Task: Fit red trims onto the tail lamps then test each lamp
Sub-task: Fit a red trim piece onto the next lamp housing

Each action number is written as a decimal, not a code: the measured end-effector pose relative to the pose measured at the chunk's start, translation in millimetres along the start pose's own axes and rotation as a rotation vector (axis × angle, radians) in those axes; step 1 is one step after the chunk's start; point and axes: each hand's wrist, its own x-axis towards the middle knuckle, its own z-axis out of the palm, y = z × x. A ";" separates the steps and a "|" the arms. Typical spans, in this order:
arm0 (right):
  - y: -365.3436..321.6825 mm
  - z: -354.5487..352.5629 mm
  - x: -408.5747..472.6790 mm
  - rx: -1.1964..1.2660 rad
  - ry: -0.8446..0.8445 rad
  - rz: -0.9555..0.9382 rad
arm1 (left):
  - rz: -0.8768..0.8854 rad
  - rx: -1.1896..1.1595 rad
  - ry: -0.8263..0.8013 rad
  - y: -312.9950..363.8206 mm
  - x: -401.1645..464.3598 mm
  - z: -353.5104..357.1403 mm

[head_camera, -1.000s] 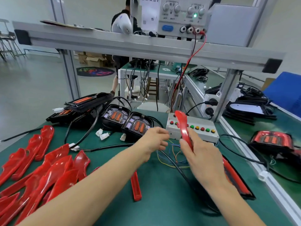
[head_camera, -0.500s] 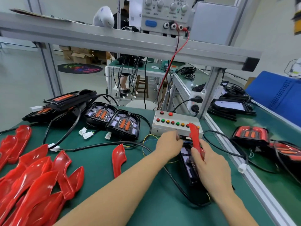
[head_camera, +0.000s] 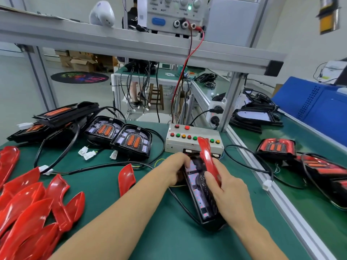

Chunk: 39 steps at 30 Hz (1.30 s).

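Over tail lamp: right hand pinches red trim; left hand grips lamp.

Little can be read. The power supply on the upper shelf has small printed labels under its knobs and a plus sign by its sockets, but the lettering is too blurred to make out. A white paper beside it bears a small square code, unreadable. The floor mat shows a colourful logo, illegible.
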 end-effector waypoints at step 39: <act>-12.1 -13.0 -40.7 0.179 -0.111 0.449 | 0.331 -0.318 -0.032 6.3 -19.7 -34.5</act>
